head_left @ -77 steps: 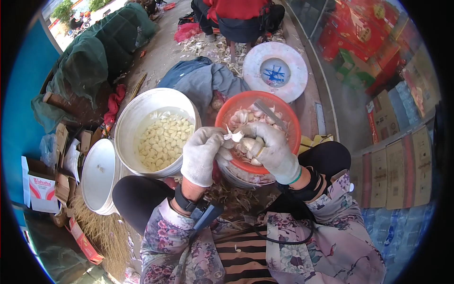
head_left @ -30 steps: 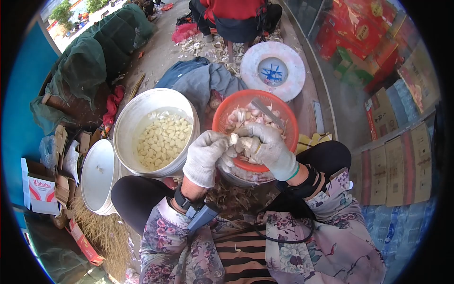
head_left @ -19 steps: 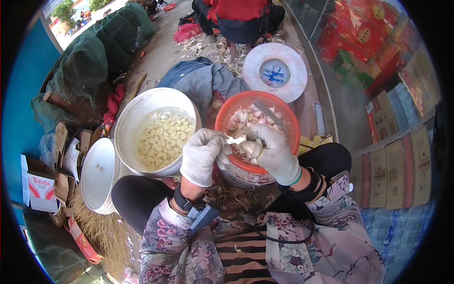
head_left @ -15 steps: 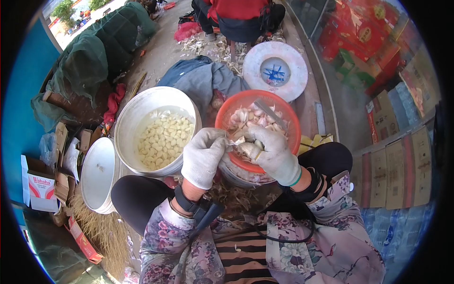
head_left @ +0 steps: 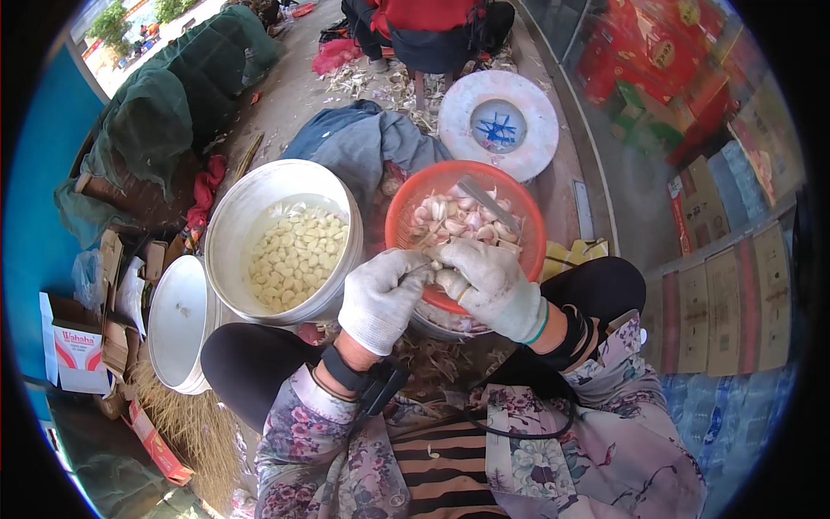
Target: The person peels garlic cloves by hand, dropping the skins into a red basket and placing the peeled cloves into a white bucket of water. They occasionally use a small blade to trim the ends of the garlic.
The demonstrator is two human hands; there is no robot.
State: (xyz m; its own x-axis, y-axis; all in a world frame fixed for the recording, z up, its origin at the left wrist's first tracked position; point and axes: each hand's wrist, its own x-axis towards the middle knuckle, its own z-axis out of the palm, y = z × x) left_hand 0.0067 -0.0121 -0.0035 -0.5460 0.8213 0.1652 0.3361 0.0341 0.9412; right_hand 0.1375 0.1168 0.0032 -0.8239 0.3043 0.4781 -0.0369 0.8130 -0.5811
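My left hand [head_left: 379,298], in a white glove, is closed at the near left rim of the orange basket [head_left: 533,186]. Its fingertips meet those of my right hand [head_left: 491,285], gloved too and curled closed; what they pinch between them is too small to tell. Unpeeled pinkish garlic cloves [head_left: 462,216] fill the basket, and a knife with a flat blade [head_left: 488,204] lies on them. Left of my hands stands a white bucket [head_left: 226,259] with peeled garlic cloves [head_left: 294,255] in water.
A white empty-looking bucket [head_left: 177,324] leans at the left beside a straw broom [head_left: 203,432]. Beyond the basket lie a grey-blue cloth [head_left: 372,147] and a round white stool [head_left: 540,121]. A person in red [head_left: 432,17] sits farther ahead. Cartons [head_left: 726,316] line the right.
Both hands have drawn closer together and their fingertips now meet. The garlic and pale skin that showed between them are now hidden. The view has shifted slightly.
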